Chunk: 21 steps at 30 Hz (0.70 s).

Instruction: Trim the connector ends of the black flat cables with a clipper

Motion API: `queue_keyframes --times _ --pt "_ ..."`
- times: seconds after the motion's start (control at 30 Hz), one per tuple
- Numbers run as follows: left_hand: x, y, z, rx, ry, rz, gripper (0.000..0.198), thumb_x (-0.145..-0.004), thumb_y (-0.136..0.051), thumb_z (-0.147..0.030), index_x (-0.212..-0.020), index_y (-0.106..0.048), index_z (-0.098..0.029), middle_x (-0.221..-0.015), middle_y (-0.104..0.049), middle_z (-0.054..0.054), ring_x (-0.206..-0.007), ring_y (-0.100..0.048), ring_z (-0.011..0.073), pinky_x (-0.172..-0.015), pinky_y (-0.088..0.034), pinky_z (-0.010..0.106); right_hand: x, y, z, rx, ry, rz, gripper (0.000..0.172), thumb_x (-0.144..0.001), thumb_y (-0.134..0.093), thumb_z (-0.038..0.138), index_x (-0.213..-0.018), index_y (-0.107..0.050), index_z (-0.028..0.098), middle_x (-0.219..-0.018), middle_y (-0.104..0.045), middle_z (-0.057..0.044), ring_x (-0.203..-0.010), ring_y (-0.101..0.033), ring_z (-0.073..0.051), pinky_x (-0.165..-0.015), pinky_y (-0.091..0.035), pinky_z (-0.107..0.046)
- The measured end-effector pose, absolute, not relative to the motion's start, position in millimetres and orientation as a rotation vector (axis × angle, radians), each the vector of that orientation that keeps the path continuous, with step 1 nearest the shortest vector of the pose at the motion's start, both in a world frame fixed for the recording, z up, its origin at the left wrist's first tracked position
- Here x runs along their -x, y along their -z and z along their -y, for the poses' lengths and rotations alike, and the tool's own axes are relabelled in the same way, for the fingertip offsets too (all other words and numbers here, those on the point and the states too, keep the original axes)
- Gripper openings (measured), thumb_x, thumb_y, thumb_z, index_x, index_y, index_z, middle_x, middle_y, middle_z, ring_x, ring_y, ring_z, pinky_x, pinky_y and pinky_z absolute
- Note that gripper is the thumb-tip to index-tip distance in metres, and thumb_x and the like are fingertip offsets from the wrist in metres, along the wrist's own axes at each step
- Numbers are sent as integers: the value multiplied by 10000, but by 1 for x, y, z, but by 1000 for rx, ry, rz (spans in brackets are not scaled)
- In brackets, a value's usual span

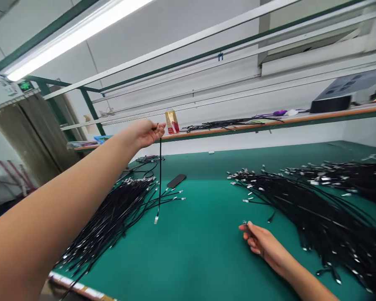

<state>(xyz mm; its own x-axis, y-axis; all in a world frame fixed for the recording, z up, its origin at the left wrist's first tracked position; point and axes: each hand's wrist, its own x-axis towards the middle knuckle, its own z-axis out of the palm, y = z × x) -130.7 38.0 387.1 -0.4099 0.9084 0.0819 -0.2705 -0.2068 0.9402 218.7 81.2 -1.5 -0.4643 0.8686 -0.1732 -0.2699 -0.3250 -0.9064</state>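
The left grip (147, 133) is closed around a hanging black cable (160, 179), while the right grip (263, 246) pinches a small metal piece (245, 223).

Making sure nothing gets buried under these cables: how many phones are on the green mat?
1: a black phone lying flat on the green mat, beside the left cable pile. Others could be hidden under the cables.

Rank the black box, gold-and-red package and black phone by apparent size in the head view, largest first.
1. Black box
2. Gold-and-red package and black phone: they look alike, so unranked.
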Motion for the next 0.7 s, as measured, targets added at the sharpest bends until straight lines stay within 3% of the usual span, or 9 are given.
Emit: queue_keyframes --times 0.13,0.23,0.33,0.53,0.7 --pt "90 -385 -73 -932 -1777 -1112 272 -1031 -656 -311 -1251 -653 -150 -1150 -700 75 -879 -707 177 -726 -627 329 -218 -6 -81 854 -1882 1025 319 -854 -771 451 -836 -754 132 -710 -604 -67 -523 -419 -95 -428 -316 -194" --pt "68 -355 -75 -965 -1737 -1107 280 -1019 -676 -339 -1231 -656 -158 -1108 -704 63 -827 -696 163 -687 -618 309 -219 -9 -83 821 -1902 955 211 -885 -683 316 -906 -770 125 -759 -620 -68 -552 -449 -95 -465 -376 -193" --pt "48 -279 -55 -942 -1571 -1181 260 -1031 -656 -365 -1180 -659 -152 -987 -691 30 -684 -638 116 -576 -561 244 -219 -9 -86 785 -1901 914 200 -887 -680 280 -983 -769 128 -794 -631 -59 -586 -475 -105 -511 -425 -211" --pt "17 -77 -16 -811 -1098 -1330 252 -1047 -626 -397 -1040 -647 -146 -757 -595 -43 -483 -464 59 -424 -403 182 -217 -1 -83 773 -1820 1004 306 -822 -857 384 -975 -742 145 -812 -633 -33 -660 -527 -122 -613 -466 -251" --pt "4 -2 -24 -901 -1125 -1177 321 -1050 -595 -473 -998 -628 -158 -698 -531 -67 -447 -369 53 -410 -335 189 -212 1 -76 761 -1744 1196 492 -820 -858 562 -1043 -716 147 -812 -602 -11 -601 -460 -106 -542 -377 -263"
